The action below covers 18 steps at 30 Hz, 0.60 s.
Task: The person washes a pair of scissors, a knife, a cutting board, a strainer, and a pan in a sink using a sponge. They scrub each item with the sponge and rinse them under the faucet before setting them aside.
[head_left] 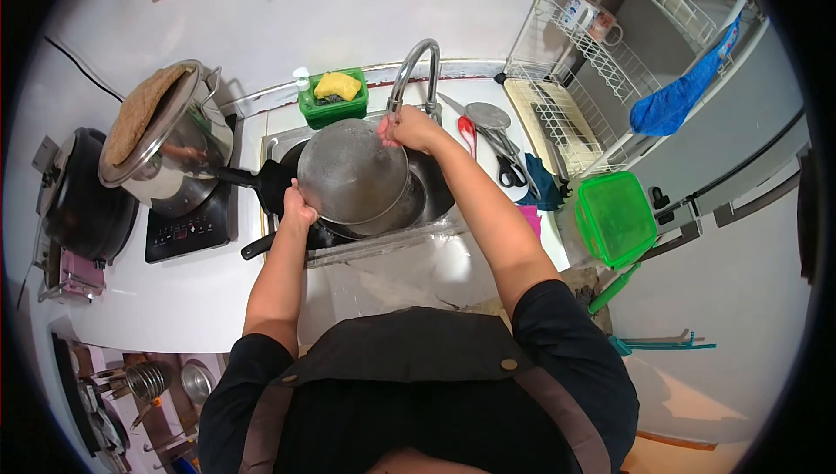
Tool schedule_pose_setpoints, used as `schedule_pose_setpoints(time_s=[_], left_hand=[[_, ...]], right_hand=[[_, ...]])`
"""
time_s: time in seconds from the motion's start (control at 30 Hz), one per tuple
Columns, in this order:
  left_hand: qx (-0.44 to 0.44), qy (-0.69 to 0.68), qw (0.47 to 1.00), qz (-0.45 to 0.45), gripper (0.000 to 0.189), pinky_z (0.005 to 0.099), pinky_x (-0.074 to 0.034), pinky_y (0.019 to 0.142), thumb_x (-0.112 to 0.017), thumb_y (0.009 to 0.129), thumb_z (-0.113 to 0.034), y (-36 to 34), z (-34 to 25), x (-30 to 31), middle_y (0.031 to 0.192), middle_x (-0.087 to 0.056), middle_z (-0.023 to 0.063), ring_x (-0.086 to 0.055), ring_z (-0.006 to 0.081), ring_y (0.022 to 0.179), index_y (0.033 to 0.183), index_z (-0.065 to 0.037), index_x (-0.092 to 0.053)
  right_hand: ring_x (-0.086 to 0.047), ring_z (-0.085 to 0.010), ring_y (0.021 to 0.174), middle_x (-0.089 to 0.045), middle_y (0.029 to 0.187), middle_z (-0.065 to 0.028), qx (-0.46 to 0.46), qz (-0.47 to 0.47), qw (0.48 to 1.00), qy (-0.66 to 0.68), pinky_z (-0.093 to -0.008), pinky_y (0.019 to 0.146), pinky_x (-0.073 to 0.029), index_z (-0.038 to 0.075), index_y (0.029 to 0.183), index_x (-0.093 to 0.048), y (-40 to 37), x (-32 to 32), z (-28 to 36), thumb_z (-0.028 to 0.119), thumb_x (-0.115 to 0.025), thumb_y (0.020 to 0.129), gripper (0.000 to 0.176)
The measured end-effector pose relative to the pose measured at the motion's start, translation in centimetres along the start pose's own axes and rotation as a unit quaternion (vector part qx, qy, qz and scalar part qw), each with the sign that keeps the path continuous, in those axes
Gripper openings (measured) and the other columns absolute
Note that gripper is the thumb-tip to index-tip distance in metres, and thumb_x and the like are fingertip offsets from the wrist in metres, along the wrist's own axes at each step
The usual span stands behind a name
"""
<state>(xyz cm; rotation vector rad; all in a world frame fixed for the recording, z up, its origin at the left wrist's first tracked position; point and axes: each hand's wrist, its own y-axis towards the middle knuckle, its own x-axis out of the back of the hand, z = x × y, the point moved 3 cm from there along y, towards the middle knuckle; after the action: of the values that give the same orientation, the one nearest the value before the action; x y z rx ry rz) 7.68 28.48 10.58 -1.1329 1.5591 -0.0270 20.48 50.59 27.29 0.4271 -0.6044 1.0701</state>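
Note:
A round grey metal bowl [350,169], wet on its surface, is tilted over the sink [440,204]. My left hand [300,204] grips its lower left edge, thumb up along the side. On the upper right, my right hand [409,129] has its fingers closed at the rim, right by the faucet [433,60]. Black pans lie in the sink beneath and beside the bowl; one black handle [233,176] and another black handle [259,246] stick out to the left. The sink's bottom is partly hidden by the bowl.
A green basket [333,112] with a yellow sponge [338,86] stands behind the sink. To the right lie scissors [511,172], a red spoon [468,133] and a green-lidded container [615,219]. A big steel pot [178,187] sits on an induction cooker [187,235] at left.

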Motion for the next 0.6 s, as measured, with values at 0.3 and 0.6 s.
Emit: schedule_pose_setpoints(time_s=[0.3, 0.6], left_hand=[[-0.013, 0.004, 1.000, -0.009, 0.042, 0.0359, -0.033, 0.096, -0.029, 0.092, -0.034, 0.3, -0.2, 0.5, 0.110, -0.055, 0.0095, -0.049, 0.0219, 0.104, 0.100, 0.000, -0.053], [-0.019, -0.007, 0.999, -0.047, 0.040, 0.0382, -0.034, 0.095, -0.030, 0.092, -0.032, -0.9, 0.0, 0.2, 0.110, -0.055, 0.0105, -0.050, 0.0240, 0.102, 0.101, -0.001, -0.053]], right_hand=[[-0.052, -0.0130, 0.062, -0.053, 0.064, -0.0036, -0.054, 0.124, 0.975, 0.178, -0.0259, 0.055, -0.042, -0.001, 0.083, -0.055, -1.3, -0.9, -0.3, 0.011, -0.063, 0.066, 0.022], [-0.051, -0.0162, 0.072, -0.052, 0.078, -0.0088, -0.031, 0.047, 0.994, 0.094, -0.0269, 0.065, -0.042, -0.004, 0.090, -0.051, -1.7, 0.1, 0.9, 0.015, -0.064, 0.069, 0.032]])
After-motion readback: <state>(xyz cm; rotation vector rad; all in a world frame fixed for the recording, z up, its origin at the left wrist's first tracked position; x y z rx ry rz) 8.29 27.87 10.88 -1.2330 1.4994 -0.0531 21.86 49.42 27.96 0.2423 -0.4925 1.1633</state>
